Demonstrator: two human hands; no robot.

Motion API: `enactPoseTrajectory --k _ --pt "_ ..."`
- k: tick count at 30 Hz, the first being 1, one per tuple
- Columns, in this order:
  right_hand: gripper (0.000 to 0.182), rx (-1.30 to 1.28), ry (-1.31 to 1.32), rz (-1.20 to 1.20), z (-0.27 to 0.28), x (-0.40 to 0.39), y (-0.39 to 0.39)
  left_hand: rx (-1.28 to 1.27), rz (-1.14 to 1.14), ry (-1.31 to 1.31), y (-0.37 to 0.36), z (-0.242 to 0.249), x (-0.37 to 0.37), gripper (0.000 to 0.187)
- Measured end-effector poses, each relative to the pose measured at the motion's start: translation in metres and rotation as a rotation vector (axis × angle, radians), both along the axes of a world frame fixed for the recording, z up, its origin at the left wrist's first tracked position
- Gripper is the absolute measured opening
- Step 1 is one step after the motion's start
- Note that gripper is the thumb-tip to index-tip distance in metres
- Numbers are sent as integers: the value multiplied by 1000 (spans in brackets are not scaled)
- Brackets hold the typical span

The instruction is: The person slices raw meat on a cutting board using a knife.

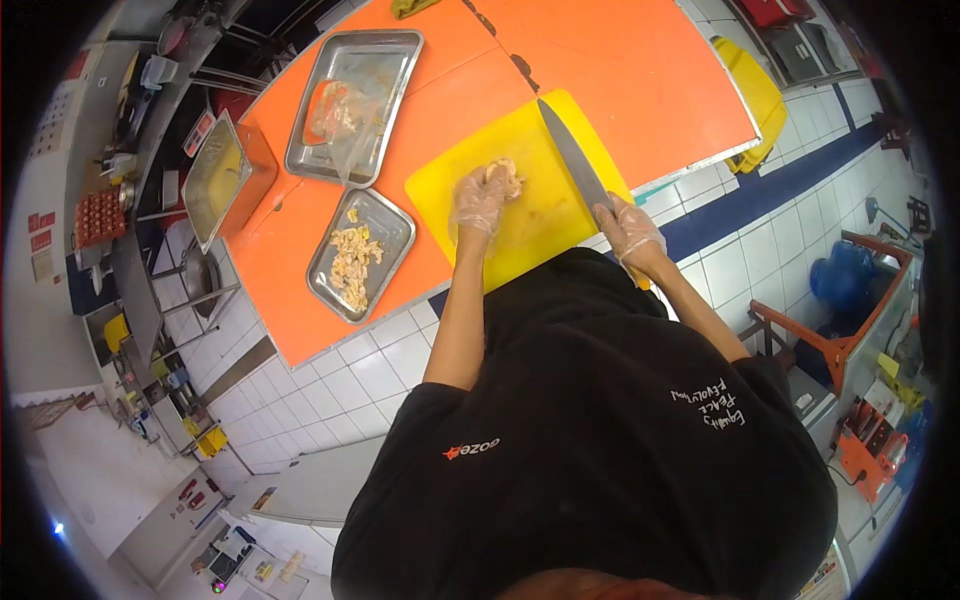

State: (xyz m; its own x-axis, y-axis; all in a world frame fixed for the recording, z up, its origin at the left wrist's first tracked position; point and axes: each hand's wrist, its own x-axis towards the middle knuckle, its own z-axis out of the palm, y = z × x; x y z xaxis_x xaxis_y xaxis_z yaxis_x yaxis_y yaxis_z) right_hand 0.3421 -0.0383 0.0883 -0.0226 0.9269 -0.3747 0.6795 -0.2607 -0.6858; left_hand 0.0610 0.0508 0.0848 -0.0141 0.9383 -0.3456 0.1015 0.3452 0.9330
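A yellow cutting board (450, 165) lies on the orange table in front of me. On it, my left hand (476, 203), in a clear plastic glove, has its fingers closed on a pale piece of meat (510, 178), which looks like chicken. My right hand (630, 232), also gloved, grips a large kitchen knife (575, 150) at its handle. The blade points away from me over the board's right side, apart from the meat. Left of the board, a small metal tray (385, 212) holds chopped pale pieces (350, 262).
A larger metal tray (300, 160) holds a plastic bag (340, 115) with orange and pale contents. A deep metal container (262, 160) stands at the orange table's (630, 70) left edge. Egg trays (100, 215) sit farther left. A yellow bin (750, 90) stands beyond the right edge.
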Motion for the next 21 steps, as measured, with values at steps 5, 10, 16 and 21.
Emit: enactPoseTrajectory --k 5,10,16,21 --pt "75 -66 15 56 21 -8 4 8 51 54 9 13 -11 25" --pt "78 -32 -50 12 19 -11 2 129 -129 84 22 23 -4 21" --pt "66 -81 -235 102 24 -27 1 -166 -290 341 24 -9 19 47" --pt "44 -161 -361 296 -3 -33 -11 -160 -166 259 2 -49 15 46"
